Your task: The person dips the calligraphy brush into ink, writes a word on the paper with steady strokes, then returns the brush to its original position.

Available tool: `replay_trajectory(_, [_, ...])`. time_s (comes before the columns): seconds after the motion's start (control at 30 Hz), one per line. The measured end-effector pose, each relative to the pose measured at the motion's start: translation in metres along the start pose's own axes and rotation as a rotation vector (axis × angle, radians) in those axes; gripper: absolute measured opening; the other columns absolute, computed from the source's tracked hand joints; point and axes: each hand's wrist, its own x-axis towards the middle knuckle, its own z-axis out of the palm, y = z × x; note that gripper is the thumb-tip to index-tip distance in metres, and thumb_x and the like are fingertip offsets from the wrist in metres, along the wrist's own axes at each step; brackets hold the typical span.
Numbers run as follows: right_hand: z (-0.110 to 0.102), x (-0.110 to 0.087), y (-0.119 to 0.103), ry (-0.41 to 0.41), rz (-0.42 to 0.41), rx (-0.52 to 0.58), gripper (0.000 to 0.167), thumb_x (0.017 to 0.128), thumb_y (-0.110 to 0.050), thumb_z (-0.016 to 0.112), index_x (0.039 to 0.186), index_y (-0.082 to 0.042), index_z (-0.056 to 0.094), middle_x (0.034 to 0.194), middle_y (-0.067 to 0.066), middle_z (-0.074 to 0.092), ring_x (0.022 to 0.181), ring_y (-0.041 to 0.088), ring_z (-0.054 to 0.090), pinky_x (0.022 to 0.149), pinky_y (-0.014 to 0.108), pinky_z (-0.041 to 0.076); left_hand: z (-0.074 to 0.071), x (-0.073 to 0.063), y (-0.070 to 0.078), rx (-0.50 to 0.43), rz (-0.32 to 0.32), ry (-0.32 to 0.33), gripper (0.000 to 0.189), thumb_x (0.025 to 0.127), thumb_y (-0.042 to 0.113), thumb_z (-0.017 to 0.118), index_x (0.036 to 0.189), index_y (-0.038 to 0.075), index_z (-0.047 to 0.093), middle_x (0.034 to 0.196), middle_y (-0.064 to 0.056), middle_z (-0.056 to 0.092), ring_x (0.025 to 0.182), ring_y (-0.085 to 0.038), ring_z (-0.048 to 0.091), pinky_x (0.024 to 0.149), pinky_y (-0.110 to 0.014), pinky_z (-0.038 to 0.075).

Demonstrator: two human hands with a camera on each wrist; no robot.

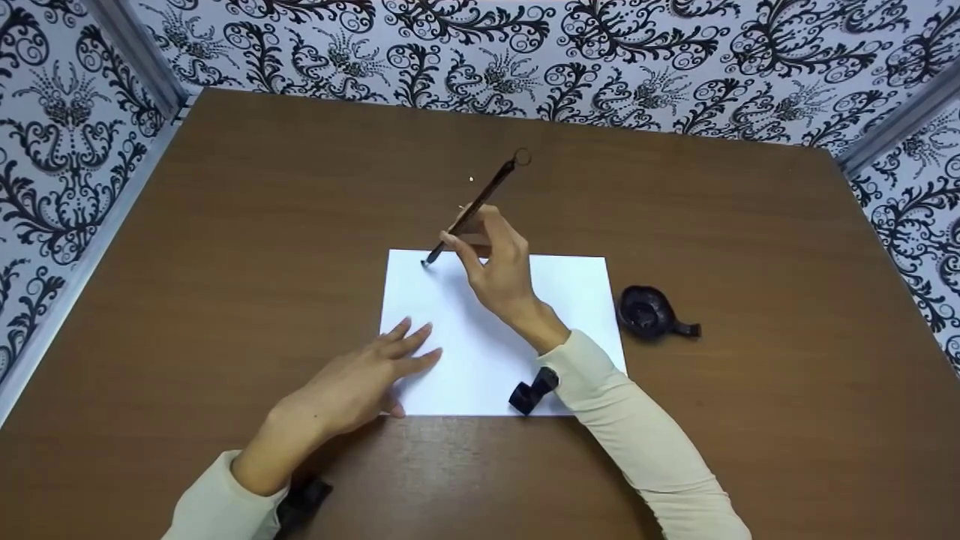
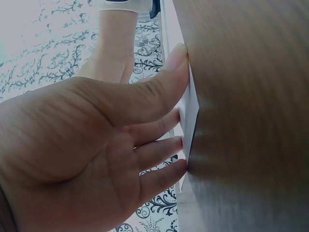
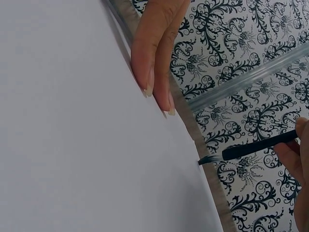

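Right hand (image 1: 504, 274) pinching dark brush (image 1: 471, 211) low on shaft, fingers curled round it, grip closed on brush. Brush tilted, loop end up and far-right, bristle tip down at far-left corner of white paper (image 1: 480, 352); in right wrist view bristles (image 3: 208, 159) at paper edge, touching or just above, cannot tell. Left hand (image 1: 367, 382) flat with fingers straight, grip open, fingertips (image 2: 179, 115) pressing near-left part of paper, thumb at near edge. Seen in right wrist view as two straight fingers lying on sheet near its left edge. Paper lying flat at middle of brown bench (image 1: 225, 262), square to near edge, no marks visible on it. Small black ink dish (image 1: 649, 311) with short handle just right of paper, on bench, apart from both hands. Black wrist camera mount (image 1: 532, 390) under right sleeve, over near edge of paper; second mount (image 1: 304, 502) at left sleeve near bench edge. Cream sleeves on both forearms. Black-and-white scroll-pattern walls (image 1: 525, 52) on far, left and right sides of bench.
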Motion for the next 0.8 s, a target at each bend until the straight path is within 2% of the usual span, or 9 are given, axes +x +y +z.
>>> replay_trajectory(0.47, [0.000,0.000,-0.007,-0.063,-0.015,-0.042,0.028,0.087,-0.005,0.068,0.111,0.000,0.053,0.092,0.010,0.062,0.086,0.019,0.068,0.065,0.019,0.053,0.000,0.001,0.000,0.023,-0.014,-0.023,0.071,0.074,0.012,0.077,0.140,0.010,0.050,0.152,-0.014,0.031,0.139,-0.037,0.025,0.076,-0.046,0.053])
replay_trajectory(0.67, [0.001,0.000,-0.012,-0.093,0.000,-0.013,0.029,0.088,-0.006,0.068,0.111,0.003,0.053,0.094,0.013,0.062,0.086,0.019,0.068,0.067,0.022,0.054,0.000,0.001,0.000,0.012,-0.006,-0.020,0.070,0.075,0.010,0.077,0.140,0.009,0.050,0.152,-0.015,0.030,0.139,-0.038,0.024,0.083,-0.049,0.051])
replay_trajectory(0.8, [0.002,0.000,-0.015,-0.106,0.028,0.007,0.028,0.089,-0.008,0.068,0.110,0.004,0.054,0.094,0.014,0.063,0.086,0.019,0.068,0.065,0.022,0.055,0.001,0.001,0.000,0.018,-0.002,-0.022,0.069,0.076,0.009,0.077,0.140,0.009,0.049,0.152,-0.015,0.030,0.139,-0.038,0.024,0.080,-0.048,0.052])
